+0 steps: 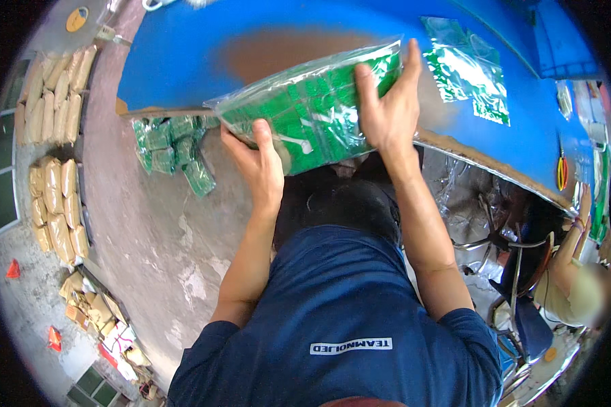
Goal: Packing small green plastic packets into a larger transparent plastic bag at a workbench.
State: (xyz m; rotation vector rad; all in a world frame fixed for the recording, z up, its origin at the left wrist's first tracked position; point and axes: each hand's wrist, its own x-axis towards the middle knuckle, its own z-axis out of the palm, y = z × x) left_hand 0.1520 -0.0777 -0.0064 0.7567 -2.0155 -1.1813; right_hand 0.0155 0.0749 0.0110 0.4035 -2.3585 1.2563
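Observation:
A clear plastic bag packed with green packets [305, 102] is held up over the edge of the blue table [183, 61]. My left hand [261, 163] grips its near left corner from below. My right hand [387, 108] clasps its right side, fingers spread over the top. The bag tilts, its right end higher. Both forearms rise from my dark blue shirt at the bottom of the view.
A pile of small green packets [173, 149] lies on the concrete floor by the table edge. More clear bags with green print [468, 68] lie on the table. Tan sacks [54, 136] are stacked at left. Another person [577, 271] sits at right near chairs.

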